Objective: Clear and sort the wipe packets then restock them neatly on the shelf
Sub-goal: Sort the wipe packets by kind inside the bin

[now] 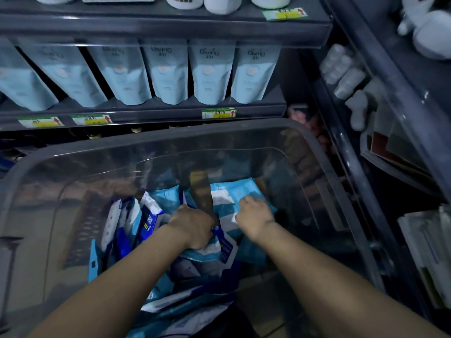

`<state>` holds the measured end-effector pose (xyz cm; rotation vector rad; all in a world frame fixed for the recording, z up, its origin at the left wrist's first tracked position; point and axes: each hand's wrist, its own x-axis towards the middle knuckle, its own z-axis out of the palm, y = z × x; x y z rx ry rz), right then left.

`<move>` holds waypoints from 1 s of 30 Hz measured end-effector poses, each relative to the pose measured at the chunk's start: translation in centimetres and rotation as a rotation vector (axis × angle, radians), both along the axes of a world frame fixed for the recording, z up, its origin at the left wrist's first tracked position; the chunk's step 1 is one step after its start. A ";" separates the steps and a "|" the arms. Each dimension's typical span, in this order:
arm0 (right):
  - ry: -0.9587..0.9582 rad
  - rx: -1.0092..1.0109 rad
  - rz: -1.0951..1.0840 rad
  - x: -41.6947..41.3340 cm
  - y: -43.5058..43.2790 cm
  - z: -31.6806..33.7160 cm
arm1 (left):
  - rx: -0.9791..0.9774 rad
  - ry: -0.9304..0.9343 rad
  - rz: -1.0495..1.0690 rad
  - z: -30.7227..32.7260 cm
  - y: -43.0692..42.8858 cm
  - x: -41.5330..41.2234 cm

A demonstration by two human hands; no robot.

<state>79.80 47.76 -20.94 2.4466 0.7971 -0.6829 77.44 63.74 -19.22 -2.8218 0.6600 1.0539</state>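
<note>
— How far along is the person?

— Early to middle, by the look of it. The wipe packets (pixel 151 215) are all in the clear bin (pixel 317 152) that fills the lower half of the frame. None can be seen on the shelf (pixel 146 113) across the upper half, which carries only a row of pale blue pouches (pixel 168 74).

— So clearing is done?

— Probably. Sorting seems under way: dark blue and white packets stand on edge at the lower left, and lighter teal ones lie flat at centre right.

— And the hands?

— Both are down in the pile. The left hand (pixel 192 228) has its fingers curled round a white-and-blue packet (pixel 219 250). The right hand (pixel 253 218) lies on a teal packet (pixel 246 189) with bent fingers; whether it grips or only presses cannot be told.

— What is left?

— Finishing the sort, then all the restocking.
</note>
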 end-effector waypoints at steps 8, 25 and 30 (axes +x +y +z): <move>-0.318 0.464 -0.419 2.2 -1.2 3.3 | -0.092 0.025 0.095 -0.2 0.7 0.0; 0.376 0.776 -0.783 0.6 0.4 3.2 | -0.641 0.003 0.658 4.4 2.8 0.9; 0.084 0.835 -0.866 1.2 0.5 3.5 | -0.185 0.414 0.286 6.8 3.7 -0.4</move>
